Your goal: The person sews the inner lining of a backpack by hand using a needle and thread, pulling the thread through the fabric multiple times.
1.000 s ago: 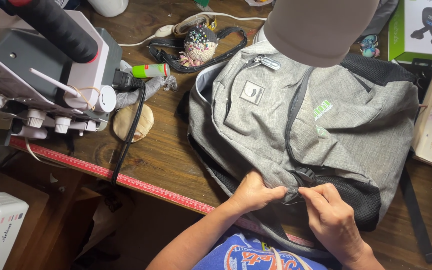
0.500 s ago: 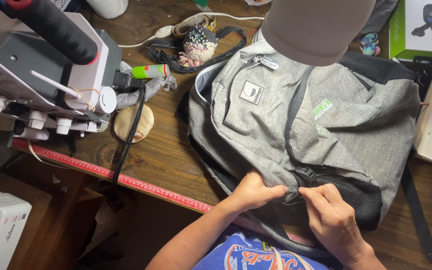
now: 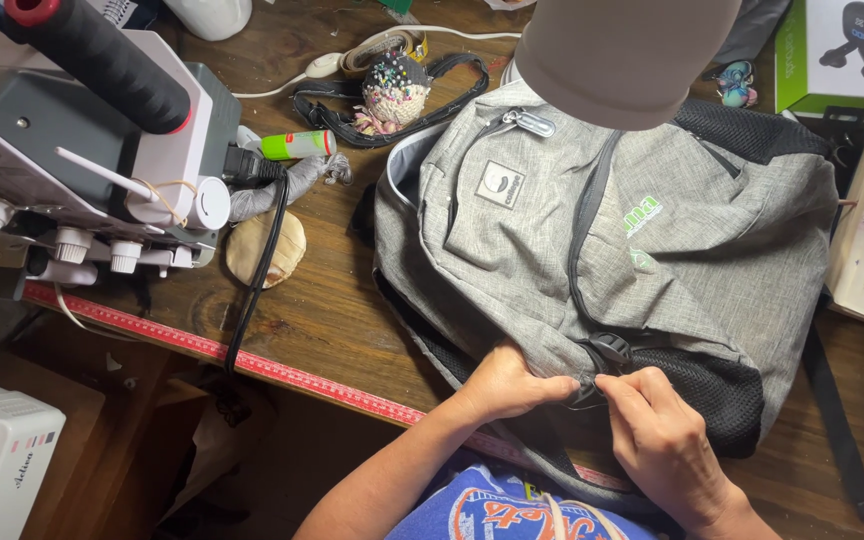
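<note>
- Left hand [image 3: 507, 385] pinches the grey backpack [image 3: 592, 260] fabric at its near edge
- Right hand [image 3: 657, 435], fingertips closed, grips beside it
- Backpack lies flat on the wooden table [image 3: 322, 310]
- Sewing machine [image 3: 82, 150] stands far left, pincushion [image 3: 395, 88] beyond

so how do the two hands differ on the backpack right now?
The left hand is closed, knuckles up, bunching the grey backpack fabric at its lower edge; the right hand has fingers extended, pinching at the seam beside the black mesh pocket. The left hand lies wholly on grey cloth; the right reaches in from the table edge. Both meet at the same spot, fingertips almost touching.
</note>
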